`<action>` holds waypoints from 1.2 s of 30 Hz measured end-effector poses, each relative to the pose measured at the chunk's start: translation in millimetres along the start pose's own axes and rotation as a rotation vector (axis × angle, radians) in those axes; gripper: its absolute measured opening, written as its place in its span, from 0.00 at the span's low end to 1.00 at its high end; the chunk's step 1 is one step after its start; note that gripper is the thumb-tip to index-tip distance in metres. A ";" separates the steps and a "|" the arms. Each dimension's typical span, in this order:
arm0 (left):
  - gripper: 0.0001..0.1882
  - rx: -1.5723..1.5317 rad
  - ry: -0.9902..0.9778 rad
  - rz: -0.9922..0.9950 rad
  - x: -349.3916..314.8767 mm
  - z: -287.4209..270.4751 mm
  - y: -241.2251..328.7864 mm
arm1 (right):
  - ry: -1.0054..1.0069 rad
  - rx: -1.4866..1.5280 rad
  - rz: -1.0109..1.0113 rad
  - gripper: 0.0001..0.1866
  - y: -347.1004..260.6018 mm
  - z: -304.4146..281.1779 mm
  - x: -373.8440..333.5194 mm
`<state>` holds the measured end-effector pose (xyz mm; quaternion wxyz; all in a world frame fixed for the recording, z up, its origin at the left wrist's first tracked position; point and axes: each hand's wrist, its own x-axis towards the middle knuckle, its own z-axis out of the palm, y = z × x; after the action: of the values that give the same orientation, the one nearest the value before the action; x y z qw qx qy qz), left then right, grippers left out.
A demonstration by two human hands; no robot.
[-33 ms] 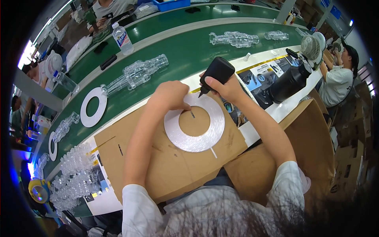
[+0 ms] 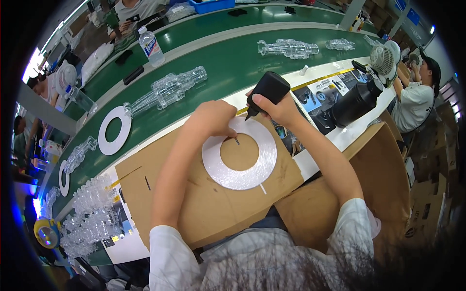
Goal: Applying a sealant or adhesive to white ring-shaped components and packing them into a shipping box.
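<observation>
My right hand (image 2: 274,106) is wrapped round a black squeeze bottle (image 2: 271,87), tilted with its narrow nozzle pointing down at the far edge of a flat white ring (image 2: 238,178). Whether the tip touches the ring I cannot tell. The ring's face is shiny with wavy streaks, and it lies on a brown cardboard sheet (image 2: 194,213). My left hand (image 2: 213,119) pinches the ring's far left part, thumb toward the hole and the other fingers curled out of sight.
On the green conveyor belt (image 2: 228,68) lie a clear plastic toy-like shell (image 2: 170,89) and another white ring (image 2: 103,138). Many clear parts (image 2: 92,218) are heaped at left. A large black bottle (image 2: 357,104) and a fan (image 2: 383,58) stand at right, near a seated person (image 2: 415,99).
The ring has shifted very slightly toward me, and the squeeze bottle a touch to the right. Both hands keep the same grip.
</observation>
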<state>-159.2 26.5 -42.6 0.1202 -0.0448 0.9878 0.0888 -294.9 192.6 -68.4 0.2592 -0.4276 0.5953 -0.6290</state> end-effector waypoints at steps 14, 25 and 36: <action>0.25 -0.056 0.035 0.074 5.9 10.1 2.2 | -0.032 -0.251 -0.103 0.09 14.8 5.2 -2.9; 0.25 -0.057 0.060 0.092 3.5 8.3 3.7 | -0.075 -0.223 -0.109 0.09 7.2 9.4 -5.7; 0.27 -0.045 -0.045 0.058 4.2 3.0 5.6 | -0.084 -0.253 -0.136 0.10 7.4 9.4 -5.5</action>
<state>-163.3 32.3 -45.5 0.1390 -0.0170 0.9834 0.1156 -285.5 191.1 -77.5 0.1849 -0.5221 0.6281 -0.5466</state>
